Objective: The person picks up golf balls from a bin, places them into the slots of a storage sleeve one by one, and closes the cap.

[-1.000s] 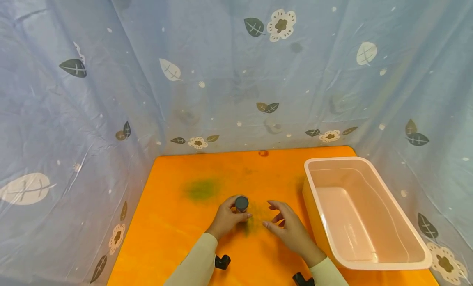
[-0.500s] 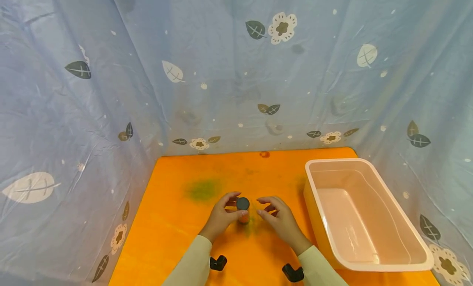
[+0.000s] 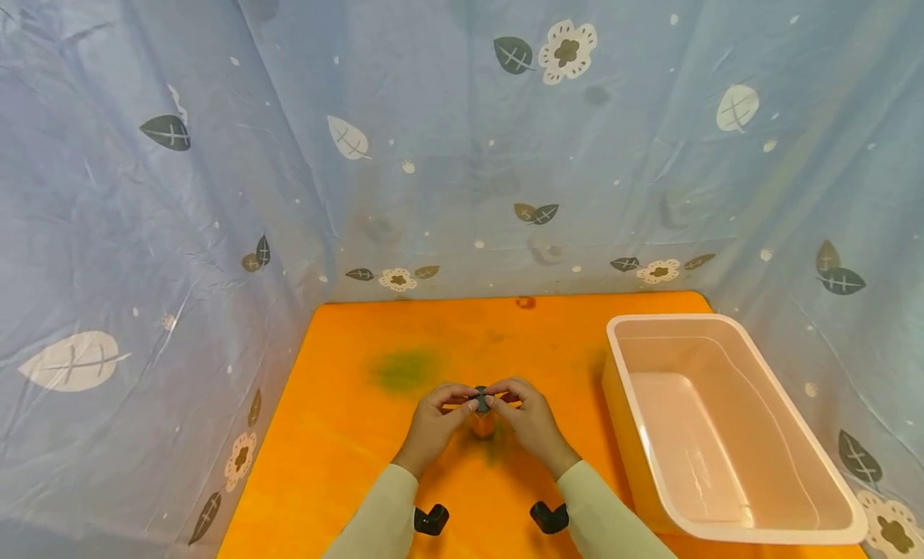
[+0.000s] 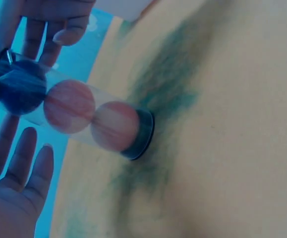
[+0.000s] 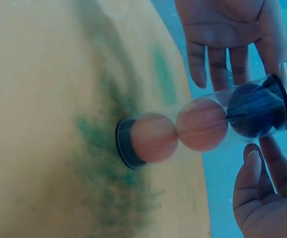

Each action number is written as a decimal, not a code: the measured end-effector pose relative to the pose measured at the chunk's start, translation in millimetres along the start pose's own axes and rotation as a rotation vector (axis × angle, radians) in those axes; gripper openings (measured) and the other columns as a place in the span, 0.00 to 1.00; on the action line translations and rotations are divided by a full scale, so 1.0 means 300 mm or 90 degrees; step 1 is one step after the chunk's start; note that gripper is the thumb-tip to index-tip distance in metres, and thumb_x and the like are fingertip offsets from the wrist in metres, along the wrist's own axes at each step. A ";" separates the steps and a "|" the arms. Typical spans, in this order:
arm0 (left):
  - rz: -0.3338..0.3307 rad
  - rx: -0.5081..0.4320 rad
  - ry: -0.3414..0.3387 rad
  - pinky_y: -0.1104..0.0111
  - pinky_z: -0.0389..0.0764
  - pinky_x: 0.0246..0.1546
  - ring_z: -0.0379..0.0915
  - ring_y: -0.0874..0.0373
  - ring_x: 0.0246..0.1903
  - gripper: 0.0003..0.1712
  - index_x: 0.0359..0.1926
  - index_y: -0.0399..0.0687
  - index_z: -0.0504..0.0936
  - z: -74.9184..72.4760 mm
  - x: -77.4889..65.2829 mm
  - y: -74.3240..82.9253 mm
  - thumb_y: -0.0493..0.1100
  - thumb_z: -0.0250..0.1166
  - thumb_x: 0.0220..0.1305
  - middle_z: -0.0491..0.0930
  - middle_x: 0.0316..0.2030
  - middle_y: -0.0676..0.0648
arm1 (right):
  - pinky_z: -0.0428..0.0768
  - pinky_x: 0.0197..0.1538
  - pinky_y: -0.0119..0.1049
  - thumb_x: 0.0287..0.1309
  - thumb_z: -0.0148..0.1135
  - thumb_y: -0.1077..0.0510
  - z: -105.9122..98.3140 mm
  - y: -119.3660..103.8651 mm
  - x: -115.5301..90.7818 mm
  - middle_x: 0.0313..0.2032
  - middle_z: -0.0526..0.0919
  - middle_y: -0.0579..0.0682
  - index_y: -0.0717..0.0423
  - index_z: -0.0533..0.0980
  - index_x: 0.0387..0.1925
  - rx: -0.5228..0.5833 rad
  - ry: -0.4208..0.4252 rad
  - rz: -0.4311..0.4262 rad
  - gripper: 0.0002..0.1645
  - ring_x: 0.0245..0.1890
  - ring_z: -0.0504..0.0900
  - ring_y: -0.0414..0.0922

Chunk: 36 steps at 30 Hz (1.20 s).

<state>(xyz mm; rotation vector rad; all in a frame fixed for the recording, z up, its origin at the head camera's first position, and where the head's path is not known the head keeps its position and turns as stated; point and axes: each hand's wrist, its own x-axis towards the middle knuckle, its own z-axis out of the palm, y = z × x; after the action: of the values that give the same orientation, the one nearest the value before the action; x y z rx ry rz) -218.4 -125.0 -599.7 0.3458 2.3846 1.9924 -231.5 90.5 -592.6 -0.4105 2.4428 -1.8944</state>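
A clear ball tube (image 4: 81, 106) with dark end caps stands upright on the table between my hands. Inside are two pinkish balls (image 5: 201, 124) and a dark ball (image 5: 252, 110) close under the upper end. My left hand (image 3: 433, 421) pinches the dark top cap (image 3: 482, 404) from the left side, thumb and forefinger at its edge. From the right, my right hand (image 3: 530, 421) pinches the same cap, its fingertips almost meeting those of the left. In the wrist views the other fingers spread loosely around the tube, and the lower cap (image 4: 142, 134) sits against the stained tabletop.
A pale pink plastic tub (image 3: 626, 382) stands on the right side of the orange table (image 3: 361, 455). Patterned blue curtains (image 3: 447, 142) enclose the table at the back and sides. Black wrist mounts (image 3: 431, 520) stick out beneath both sleeves.
My right hand has come left from beside the tube and now pinches the cap. My left fingers have shifted from around the tube's upper end onto the cap.
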 end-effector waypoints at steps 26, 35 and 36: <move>-0.065 -0.083 -0.018 0.48 0.78 0.61 0.78 0.48 0.56 0.12 0.57 0.45 0.86 0.005 -0.005 -0.027 0.45 0.68 0.81 0.82 0.57 0.46 | 0.81 0.48 0.45 0.76 0.71 0.53 0.001 0.035 0.004 0.50 0.85 0.52 0.53 0.87 0.53 0.132 -0.062 0.095 0.11 0.45 0.83 0.55; -0.073 0.013 0.004 0.49 0.77 0.55 0.77 0.47 0.56 0.16 0.60 0.58 0.87 -0.026 -0.001 0.060 0.55 0.70 0.79 0.84 0.57 0.51 | 0.81 0.47 0.48 0.75 0.72 0.49 -0.038 -0.052 0.015 0.51 0.86 0.47 0.48 0.86 0.54 0.040 -0.080 0.075 0.13 0.48 0.82 0.62; -0.063 0.025 0.006 0.50 0.77 0.55 0.77 0.47 0.56 0.16 0.61 0.58 0.86 -0.032 -0.004 0.070 0.54 0.70 0.79 0.84 0.58 0.51 | 0.81 0.47 0.47 0.75 0.72 0.49 -0.045 -0.062 0.012 0.51 0.85 0.46 0.48 0.86 0.54 0.024 -0.078 0.070 0.13 0.48 0.82 0.60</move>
<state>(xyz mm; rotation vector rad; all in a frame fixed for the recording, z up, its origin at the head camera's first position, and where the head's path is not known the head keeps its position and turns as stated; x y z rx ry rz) -215.2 -131.2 -577.6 0.2147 2.3973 1.9122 -233.9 98.4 -570.9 -0.3715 2.2990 -1.8124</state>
